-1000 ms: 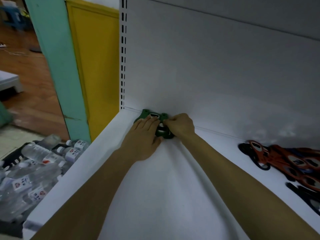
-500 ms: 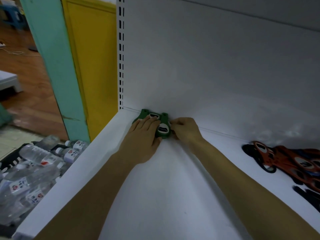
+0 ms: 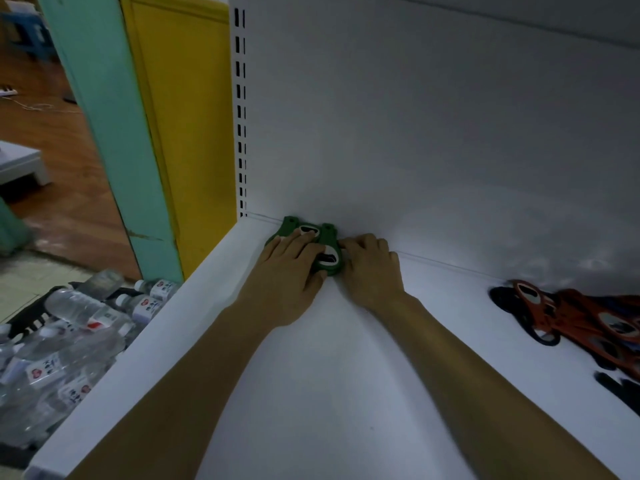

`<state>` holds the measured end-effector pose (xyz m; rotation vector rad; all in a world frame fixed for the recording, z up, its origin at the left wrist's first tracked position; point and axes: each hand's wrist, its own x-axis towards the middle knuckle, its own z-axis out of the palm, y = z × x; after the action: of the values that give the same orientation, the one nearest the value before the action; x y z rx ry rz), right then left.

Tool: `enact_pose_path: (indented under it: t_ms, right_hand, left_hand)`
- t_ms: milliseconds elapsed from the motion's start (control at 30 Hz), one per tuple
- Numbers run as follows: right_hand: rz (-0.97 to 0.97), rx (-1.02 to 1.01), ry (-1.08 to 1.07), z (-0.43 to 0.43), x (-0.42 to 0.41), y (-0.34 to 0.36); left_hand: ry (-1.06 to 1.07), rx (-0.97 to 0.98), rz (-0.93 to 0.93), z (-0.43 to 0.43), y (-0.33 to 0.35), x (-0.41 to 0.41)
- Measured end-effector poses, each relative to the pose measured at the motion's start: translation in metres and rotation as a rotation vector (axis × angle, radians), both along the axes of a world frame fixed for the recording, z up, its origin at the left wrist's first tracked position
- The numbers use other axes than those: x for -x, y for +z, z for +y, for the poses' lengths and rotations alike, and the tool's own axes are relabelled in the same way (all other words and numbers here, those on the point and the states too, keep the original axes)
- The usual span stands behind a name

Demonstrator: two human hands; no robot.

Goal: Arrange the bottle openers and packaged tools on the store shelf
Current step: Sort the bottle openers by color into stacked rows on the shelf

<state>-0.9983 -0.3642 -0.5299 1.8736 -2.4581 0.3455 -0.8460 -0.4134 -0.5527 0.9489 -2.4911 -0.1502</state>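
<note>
Obs., white shelf (image 3: pixel 311 393), back left corner.

- Two green bottle openers (image 3: pixel 329 235) lie flat side by side, narrow ends touching the white back panel (image 3: pixel 415 133). The left one is mostly covered.
- Left hand (image 3: pixel 291 268): palm down, fingers straight and close together, pressing flat on the openers. Fingertips reach the metal mouth of the left one.
- Right hand (image 3: pixel 370 268): knuckles up, fingers curled, tips against the right edge of the right opener. Cannot tell whether it pinches that edge or only pushes on it.
- Both forearms stretch across the shelf, meeting at the corner.
- Far right of the shelf, well apart: a loose heap of orange and black openers (image 3: pixel 588 317), overlapping.
- Below the shelf's left edge: clear water bottles (image 3: pixel 76 306) lying in a dark crate.
- Behind these, a teal post (image 3: pixel 104 116) beside a yellow panel (image 3: pixel 183 116).
</note>
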Motion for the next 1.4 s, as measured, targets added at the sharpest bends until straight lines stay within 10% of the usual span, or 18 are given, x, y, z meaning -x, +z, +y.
enact_pose_path:
  t_ms: [1400]
  right_hand:
    - [0.123,-0.049,0.052,-0.002,0.0,0.012]
  left_hand:
    - [0.001,0.056,0.01,-0.002,-0.004,0.002]
